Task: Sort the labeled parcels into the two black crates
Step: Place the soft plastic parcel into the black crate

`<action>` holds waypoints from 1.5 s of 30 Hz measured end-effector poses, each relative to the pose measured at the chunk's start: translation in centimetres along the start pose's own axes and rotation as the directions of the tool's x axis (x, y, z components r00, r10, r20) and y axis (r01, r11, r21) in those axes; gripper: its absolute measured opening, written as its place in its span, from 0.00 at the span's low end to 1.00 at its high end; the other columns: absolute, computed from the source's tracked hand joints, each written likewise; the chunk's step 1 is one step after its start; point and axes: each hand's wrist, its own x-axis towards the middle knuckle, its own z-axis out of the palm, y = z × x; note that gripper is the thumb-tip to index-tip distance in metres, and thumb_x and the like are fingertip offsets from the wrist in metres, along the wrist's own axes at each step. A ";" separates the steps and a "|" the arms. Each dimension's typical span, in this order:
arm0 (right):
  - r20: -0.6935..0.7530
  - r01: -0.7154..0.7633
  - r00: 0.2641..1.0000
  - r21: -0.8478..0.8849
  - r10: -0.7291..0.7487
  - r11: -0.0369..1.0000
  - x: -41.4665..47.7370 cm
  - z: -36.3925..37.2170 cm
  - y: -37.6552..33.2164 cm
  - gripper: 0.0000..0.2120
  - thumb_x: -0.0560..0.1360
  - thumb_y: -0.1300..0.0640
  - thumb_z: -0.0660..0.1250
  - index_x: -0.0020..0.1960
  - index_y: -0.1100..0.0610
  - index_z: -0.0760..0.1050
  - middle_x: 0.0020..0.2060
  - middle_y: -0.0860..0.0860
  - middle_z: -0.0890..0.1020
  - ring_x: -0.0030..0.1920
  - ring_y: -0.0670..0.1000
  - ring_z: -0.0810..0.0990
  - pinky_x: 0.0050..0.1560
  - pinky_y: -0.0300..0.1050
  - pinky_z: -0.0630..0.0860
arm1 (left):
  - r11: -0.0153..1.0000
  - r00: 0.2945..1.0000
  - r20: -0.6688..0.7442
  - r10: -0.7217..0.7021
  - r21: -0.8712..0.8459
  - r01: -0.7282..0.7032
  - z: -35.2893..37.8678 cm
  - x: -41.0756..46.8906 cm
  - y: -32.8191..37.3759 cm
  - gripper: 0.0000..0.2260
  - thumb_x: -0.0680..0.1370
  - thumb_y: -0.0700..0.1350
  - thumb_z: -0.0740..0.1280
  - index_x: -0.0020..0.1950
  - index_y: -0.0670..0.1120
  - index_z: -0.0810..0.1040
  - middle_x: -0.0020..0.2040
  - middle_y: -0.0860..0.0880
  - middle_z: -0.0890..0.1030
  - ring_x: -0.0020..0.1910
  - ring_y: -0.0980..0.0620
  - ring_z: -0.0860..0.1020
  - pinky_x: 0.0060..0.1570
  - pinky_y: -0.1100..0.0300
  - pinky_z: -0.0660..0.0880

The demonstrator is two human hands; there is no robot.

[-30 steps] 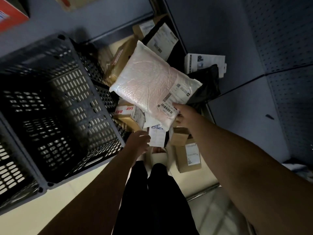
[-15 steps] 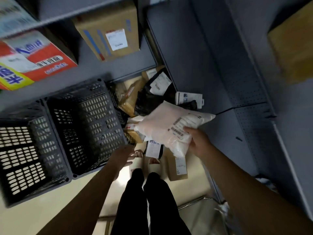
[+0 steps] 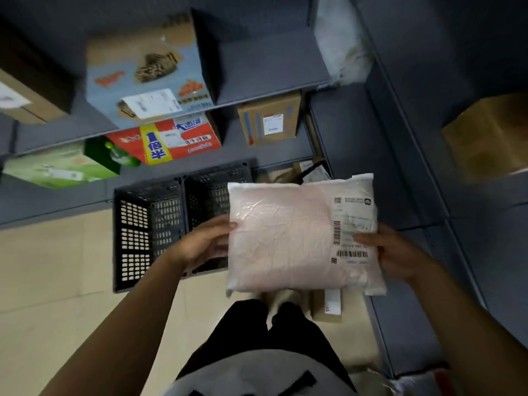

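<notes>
Between the two hands, held up flat in front of the person, was a pale pink parcel in a crinkled plastic mailer. The left hand clasped its left edge, thumb on the top face and fingers tucked beneath. The right hand clasped the right edge the same way, its thumb lying across the white shipping label that ran down that side.

The mailer looked soft and pillowy, probably folded fabric inside, and it seemed light, since it sat level with only edge grips. Its film wrinkled and caught the light, so it was likely a little slick; a pinch at one corner would probably let it sag and slide. Holding it at two opposite edges, with fingers underneath, looked the safer way, and nothing about it suggested it would break if dropped a short way. The thumb over the label hid part of the print, which might have needed shifting in order to read it.

Beyond and below the left hand stood the two black crates side by side on the pale floor, the nearer one partly hidden behind the parcel. Past the right hand, further parcels lay heaped against the grey shelving. None of the crate floor that showed held a parcel.
</notes>
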 end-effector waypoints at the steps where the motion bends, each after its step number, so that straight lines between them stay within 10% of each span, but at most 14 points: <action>1: 0.011 -0.007 1.000 -0.031 0.008 1.000 -0.4 0.6 0.1 0.25 0.62 0.66 0.78 0.58 0.63 0.78 0.51 0.62 0.85 0.48 0.60 0.86 0.41 0.54 0.84 | 1.000 0.999 0.039 0.005 -0.027 -0.004 -0.5 -0.9 -0.3 0.24 0.77 0.47 0.69 0.72 0.44 0.72 0.67 0.39 0.78 0.66 0.39 0.77 0.67 0.39 0.72; 3: 0.023 -0.013 1.000 -0.080 0.015 0.997 -1.0 2.2 0.4 0.34 0.54 0.63 0.85 0.58 0.64 0.78 0.53 0.64 0.84 0.50 0.62 0.86 0.41 0.56 0.84 | 0.998 0.998 0.062 0.013 -0.061 -0.009 -1.5 -2.5 -1.2 0.25 0.76 0.44 0.70 0.72 0.45 0.72 0.68 0.39 0.77 0.67 0.39 0.77 0.67 0.37 0.72; 8: -0.030 0.028 0.999 -0.132 -0.033 0.991 -1.2 7.5 1.2 0.16 0.73 0.72 0.65 0.59 0.64 0.77 0.52 0.62 0.85 0.48 0.59 0.86 0.41 0.53 0.84 | 0.983 0.995 0.009 0.098 -0.156 -0.096 -4.9 -5.8 -2.2 0.29 0.72 0.40 0.74 0.72 0.48 0.71 0.66 0.40 0.79 0.65 0.39 0.78 0.64 0.38 0.74; 14: -0.170 0.074 0.974 -0.379 -0.148 0.922 2.1 17.4 3.8 0.12 0.75 0.68 0.70 0.58 0.60 0.80 0.48 0.55 0.87 0.43 0.51 0.87 0.36 0.43 0.82 | 0.943 0.974 -0.051 0.223 -0.244 -0.228 -13.7 -9.0 -3.5 0.34 0.67 0.36 0.77 0.71 0.50 0.70 0.63 0.41 0.81 0.64 0.35 0.78 0.62 0.31 0.72; 20: -0.298 0.088 0.925 -0.436 -0.236 0.895 6.2 29.8 9.0 0.13 0.74 0.64 0.73 0.58 0.60 0.80 0.51 0.55 0.87 0.49 0.54 0.85 0.55 0.53 0.80 | 0.914 0.969 -0.060 0.241 -0.321 -0.248 -26.6 -13.0 -5.2 0.32 0.68 0.36 0.75 0.71 0.48 0.71 0.64 0.39 0.80 0.62 0.36 0.79 0.55 0.40 0.80; 25: -0.344 0.121 0.903 -0.370 -0.257 0.921 7.4 40.3 12.6 0.11 0.75 0.68 0.70 0.56 0.61 0.80 0.45 0.56 0.86 0.36 0.49 0.86 0.30 0.39 0.78 | 0.894 0.968 -0.085 0.236 -0.371 -0.250 -35.9 -17.3 -6.2 0.32 0.69 0.35 0.74 0.71 0.47 0.71 0.66 0.38 0.78 0.63 0.36 0.78 0.56 0.41 0.79; 45: -0.319 0.185 0.913 -0.230 -0.254 0.955 16.4 48.9 17.2 0.18 0.75 0.70 0.68 0.61 0.54 0.77 0.54 0.55 0.84 0.51 0.55 0.84 0.43 0.49 0.80 | 0.971 0.931 -0.279 0.236 0.028 -0.238 -46.8 -16.8 0.4 0.29 0.73 0.35 0.74 0.71 0.54 0.73 0.60 0.44 0.82 0.58 0.40 0.81 0.50 0.46 0.81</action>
